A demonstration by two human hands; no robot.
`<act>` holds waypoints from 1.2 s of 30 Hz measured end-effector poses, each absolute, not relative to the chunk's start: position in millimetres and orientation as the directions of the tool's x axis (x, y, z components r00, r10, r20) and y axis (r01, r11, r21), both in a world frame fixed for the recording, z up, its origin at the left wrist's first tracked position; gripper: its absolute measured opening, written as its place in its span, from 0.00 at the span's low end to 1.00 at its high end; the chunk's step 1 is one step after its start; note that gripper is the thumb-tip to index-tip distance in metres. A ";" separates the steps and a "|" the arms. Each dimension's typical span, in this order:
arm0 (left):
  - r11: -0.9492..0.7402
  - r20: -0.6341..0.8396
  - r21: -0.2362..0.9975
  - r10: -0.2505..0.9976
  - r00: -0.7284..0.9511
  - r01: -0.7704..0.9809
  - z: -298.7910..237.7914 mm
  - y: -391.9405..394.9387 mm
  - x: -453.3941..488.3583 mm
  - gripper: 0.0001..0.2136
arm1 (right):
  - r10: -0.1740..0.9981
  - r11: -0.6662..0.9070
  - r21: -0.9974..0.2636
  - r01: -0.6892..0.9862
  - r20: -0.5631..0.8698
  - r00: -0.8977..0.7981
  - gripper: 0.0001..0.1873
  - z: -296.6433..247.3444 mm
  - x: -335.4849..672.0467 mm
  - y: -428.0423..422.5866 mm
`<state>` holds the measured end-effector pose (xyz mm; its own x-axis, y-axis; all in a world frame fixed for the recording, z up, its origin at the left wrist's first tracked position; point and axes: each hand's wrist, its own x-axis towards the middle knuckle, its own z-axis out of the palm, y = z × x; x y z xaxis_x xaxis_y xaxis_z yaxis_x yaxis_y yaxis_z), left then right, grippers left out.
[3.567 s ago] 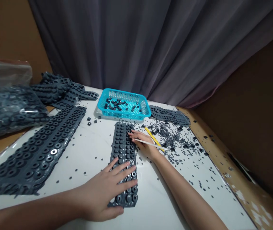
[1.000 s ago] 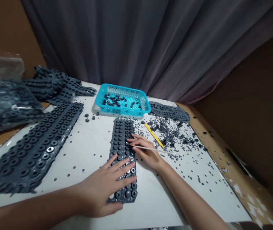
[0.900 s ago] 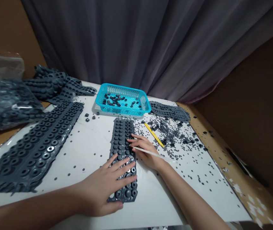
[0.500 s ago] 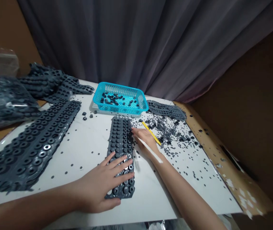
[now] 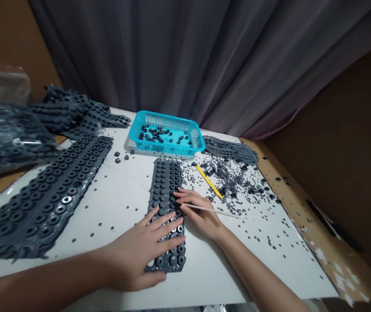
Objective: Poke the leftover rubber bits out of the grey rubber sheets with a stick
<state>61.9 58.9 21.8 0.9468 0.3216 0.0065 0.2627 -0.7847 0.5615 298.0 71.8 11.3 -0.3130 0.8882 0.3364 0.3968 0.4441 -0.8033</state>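
A dark grey rubber sheet (image 5: 161,182) covered in rows of round moulded rings lies lengthwise before me. My left hand (image 5: 149,242) rests flat across its near half, fingers spread. Pinched in the fingers of my right hand (image 5: 200,212) is a thin white stick (image 5: 219,212); its tip is at the right-hand rows of rings, about midway along the sheet. To the right of that hand lies a yellow flat tool (image 5: 209,182), among many small dark discs (image 5: 234,177) scattered on the white table (image 5: 123,182).
A blue basket (image 5: 167,151) with dark pieces inside stands at the back. On the left are a larger ringed sheet (image 5: 49,186), piled sheets (image 5: 71,108) and a filled clear bag (image 5: 10,134). Another sheet (image 5: 231,149) lies at back right. A grey curtain (image 5: 172,56) hangs behind.
My right hand has moved nearer along the sheet's right side, and the white stick has swung to lie flatter. My left hand stays in place on the sheet. The view has shifted slightly.
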 end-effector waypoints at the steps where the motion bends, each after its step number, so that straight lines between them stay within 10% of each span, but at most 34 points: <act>1: -0.785 0.007 0.562 0.321 0.947 0.262 21.8 59.0 61.9 0.34 | 0.889 0.444 -0.805 0.395 0.338 -0.309 0.07 11.2 298.1 72.2; 17: -0.774 -0.030 0.568 0.321 0.947 0.281 24.5 59.0 63.2 0.35 | 0.709 0.696 -0.349 0.628 0.472 -0.524 0.11 -5.6 306.3 85.4; 27: -0.767 -0.049 0.572 0.321 0.946 0.290 27.8 59.6 62.4 0.34 | 0.848 0.516 -0.739 0.433 0.369 -0.380 0.08 12.5 302.3 62.5; 36: -0.773 -0.012 0.576 0.317 0.948 0.266 24.1 59.5 62.3 0.34 | 0.813 0.561 -0.697 0.446 0.363 -0.455 0.09 12.2 302.9 62.6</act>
